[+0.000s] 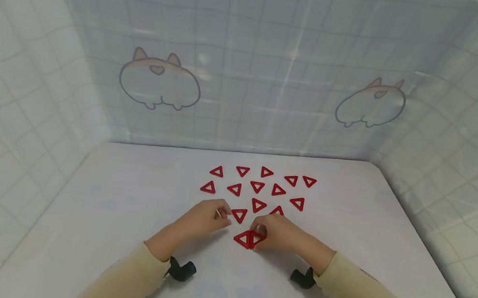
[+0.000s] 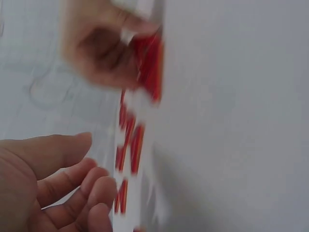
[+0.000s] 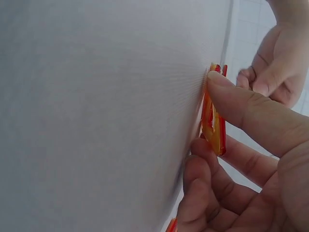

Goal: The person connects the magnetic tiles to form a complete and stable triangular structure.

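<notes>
My right hand [image 1: 280, 233] pinches a red triangular frame tile [image 1: 257, 239] between thumb and fingers, close over the white table. Its straight side lies along the side of another red triangle [image 1: 241, 239], so the pair forms a diamond in the head view. In the right wrist view the thumb presses the near edge of the tile [image 3: 212, 123], which shows an orange-yellow rim. To the left, my left hand [image 1: 205, 217] hovers with loosely bent fingers and holds nothing. A single red triangle [image 1: 239, 215] lies just beyond its fingertips.
Several more red triangles [image 1: 257, 187] lie scattered flat farther back on the white table [image 1: 143, 182], pointing different ways. Another triangle [image 1: 277, 211] is partly hidden behind the right hand. Grid-patterned sheeting [image 1: 247, 72] rises at the back and both sides.
</notes>
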A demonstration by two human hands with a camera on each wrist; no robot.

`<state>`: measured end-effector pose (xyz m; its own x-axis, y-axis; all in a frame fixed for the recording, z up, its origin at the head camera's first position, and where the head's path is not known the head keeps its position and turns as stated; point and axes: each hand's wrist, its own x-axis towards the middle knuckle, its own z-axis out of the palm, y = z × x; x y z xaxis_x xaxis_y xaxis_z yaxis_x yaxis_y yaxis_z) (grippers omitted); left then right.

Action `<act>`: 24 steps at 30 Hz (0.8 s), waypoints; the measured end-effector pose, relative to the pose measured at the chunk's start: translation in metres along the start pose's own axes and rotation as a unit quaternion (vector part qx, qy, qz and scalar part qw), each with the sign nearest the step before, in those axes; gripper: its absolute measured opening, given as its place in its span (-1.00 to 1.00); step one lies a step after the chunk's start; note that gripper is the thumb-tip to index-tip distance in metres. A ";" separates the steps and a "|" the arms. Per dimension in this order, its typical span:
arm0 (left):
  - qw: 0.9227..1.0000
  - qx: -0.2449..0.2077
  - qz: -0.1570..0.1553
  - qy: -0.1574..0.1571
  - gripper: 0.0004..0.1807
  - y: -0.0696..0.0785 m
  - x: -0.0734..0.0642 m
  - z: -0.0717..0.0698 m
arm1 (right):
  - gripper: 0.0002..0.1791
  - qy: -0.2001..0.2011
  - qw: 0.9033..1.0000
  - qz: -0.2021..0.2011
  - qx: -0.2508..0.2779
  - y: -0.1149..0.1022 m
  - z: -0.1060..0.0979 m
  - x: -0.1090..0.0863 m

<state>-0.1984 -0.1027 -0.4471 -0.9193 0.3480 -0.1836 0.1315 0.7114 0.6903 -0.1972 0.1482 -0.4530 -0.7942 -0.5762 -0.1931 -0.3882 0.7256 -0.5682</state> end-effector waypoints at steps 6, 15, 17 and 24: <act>0.997 -0.006 -0.029 0.072 -0.74 -0.017 0.016 -0.025 | -0.59 -0.006 1.000 0.022 0.004 0.002 0.001 -0.001; 0.990 0.002 -0.072 0.124 -0.59 -0.039 0.044 -0.038 | -0.61 -0.024 0.999 0.027 0.011 0.001 -0.004 -0.001; 0.989 0.004 -0.083 0.122 -0.51 -0.043 0.050 -0.038 | -0.61 -0.028 0.999 0.029 0.012 0.000 -0.005 -0.001; 0.988 0.024 -0.109 0.107 -0.33 -0.050 0.063 -0.040 | -0.60 -0.039 0.998 0.039 0.020 -0.004 -0.009 -0.002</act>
<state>-0.2773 -0.1407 -0.4656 -0.9843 0.0502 -0.1694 -0.0660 0.7850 0.6160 -0.1985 0.1495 -0.4435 -0.7821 -0.5473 -0.2979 -0.3066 0.7542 -0.5807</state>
